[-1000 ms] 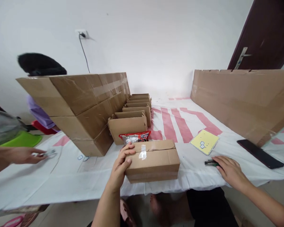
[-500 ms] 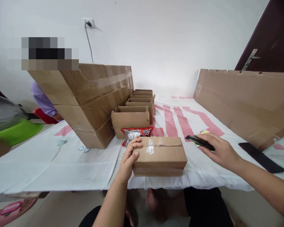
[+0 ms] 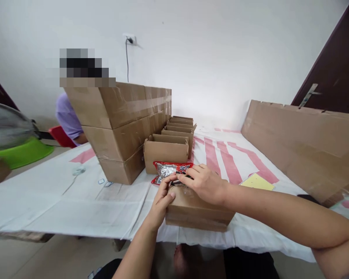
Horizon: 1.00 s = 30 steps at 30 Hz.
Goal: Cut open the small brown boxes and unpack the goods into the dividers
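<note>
A small closed cardboard box [image 3: 197,211] lies at the table's near edge. My left hand [image 3: 162,199] grips its left end, fingers curled over the top. My right hand [image 3: 205,182] reaches across the box's top and pinches a dark slim tool [image 3: 178,181] at the taped seam; little of the tool shows. A red and silver snack packet [image 3: 170,169] lies just behind the box.
A row of open small boxes [image 3: 171,143] runs back beside a stack of large cartons [image 3: 119,124]. A tall cardboard sheet [image 3: 302,139] walls the right. Yellow card [image 3: 257,182] and a dark phone [image 3: 308,198] lie right. A person in purple [image 3: 68,122] sits beyond.
My right hand picked the dark tool off the table at the right, carried it left and brought it down onto the box top. The other person's hand at left withdrew.
</note>
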{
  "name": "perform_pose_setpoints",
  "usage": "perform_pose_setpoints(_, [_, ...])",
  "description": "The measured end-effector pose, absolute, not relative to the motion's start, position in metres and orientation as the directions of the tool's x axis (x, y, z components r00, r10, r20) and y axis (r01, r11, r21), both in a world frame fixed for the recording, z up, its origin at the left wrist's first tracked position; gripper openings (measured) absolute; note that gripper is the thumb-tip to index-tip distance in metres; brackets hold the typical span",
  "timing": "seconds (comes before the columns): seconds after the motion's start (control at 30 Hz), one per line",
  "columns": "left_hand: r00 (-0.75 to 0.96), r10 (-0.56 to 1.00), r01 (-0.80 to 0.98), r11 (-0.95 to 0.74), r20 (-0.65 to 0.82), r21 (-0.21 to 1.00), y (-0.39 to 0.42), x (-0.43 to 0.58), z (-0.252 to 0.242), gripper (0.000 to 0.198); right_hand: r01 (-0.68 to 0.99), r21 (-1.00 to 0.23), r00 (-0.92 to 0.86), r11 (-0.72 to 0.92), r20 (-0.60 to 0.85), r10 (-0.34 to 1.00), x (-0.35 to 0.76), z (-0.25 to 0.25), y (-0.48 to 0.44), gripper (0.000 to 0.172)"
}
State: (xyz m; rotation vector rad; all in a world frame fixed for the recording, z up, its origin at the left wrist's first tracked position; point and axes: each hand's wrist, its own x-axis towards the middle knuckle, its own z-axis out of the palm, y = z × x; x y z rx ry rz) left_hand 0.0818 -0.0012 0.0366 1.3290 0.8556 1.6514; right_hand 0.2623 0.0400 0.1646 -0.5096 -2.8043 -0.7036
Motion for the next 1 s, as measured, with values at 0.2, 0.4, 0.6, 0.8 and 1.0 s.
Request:
perform_pose_setpoints(0.2, [-0.074,0.902,-0.115,-0.431,0.425,0.895,-0.003,0.08,0.042,0.041,0.305,0.544,-0.947,0.782,0.256,0.191,0.291,0.172,0.033,0.027])
perform_pose_setpoints(0.4, [-0.084,0.895,-0.077,-0.444,0.438,0.893,-0.002,0.082,0.048,0.036,0.31,0.546,-0.95,0.779,0.217,0.226,0.351,0.182,0.027,0.028])
perform_pose_setpoints(0.6, [-0.09,0.879,-0.038,-0.473,0.468,0.88,0.0,0.082,0.047,0.03,0.441,0.442,-0.897,0.781,0.244,0.368,0.405,0.179,0.024,0.041])
perform_pose_setpoints(0.8, [-0.089,0.88,-0.019,-0.47,0.467,0.883,-0.002,0.081,0.047,0.027,0.696,0.01,-0.687,0.718,0.301,0.661,0.451,0.135,0.025,0.035])
perform_pose_setpoints(1.0, [-0.09,0.879,-0.017,-0.471,0.468,0.882,-0.001,0.081,0.046,0.026,0.809,-0.162,-0.563,0.565,0.06,0.824,0.475,0.045,0.012,0.041])
